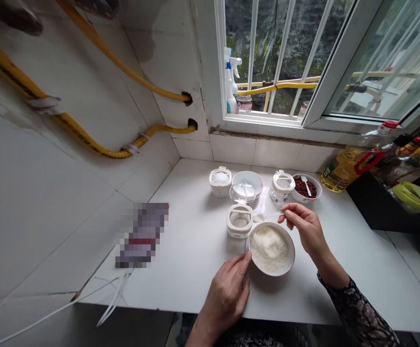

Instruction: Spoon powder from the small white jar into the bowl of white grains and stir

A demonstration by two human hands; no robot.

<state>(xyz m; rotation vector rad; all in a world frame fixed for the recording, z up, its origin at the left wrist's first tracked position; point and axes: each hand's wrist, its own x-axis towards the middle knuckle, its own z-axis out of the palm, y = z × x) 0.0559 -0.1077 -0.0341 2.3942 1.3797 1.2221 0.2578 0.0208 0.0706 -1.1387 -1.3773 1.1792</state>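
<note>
My right hand (302,226) pinches the thin handle of a small white spoon (259,218), held above the back rim of a white bowl. The spoon is pale against the counter, and its outline is hard to make out. White powder lies heaped in the bowl (292,262). At the bowl's left rim, the fingers of my left hand (229,284) grip its edge. Just behind and left of the bowl stands a square jar (239,231) with its clear lid raised, holding white contents.
Behind are two more lidded jars (220,188) (281,193), a white bowl (255,177) and a bowl of red beans (317,196) with a white spoon. An oil bottle (343,168) and black condiment box (372,207) stand right. A blurred-out object (142,236) and white cable (112,299) lie left.
</note>
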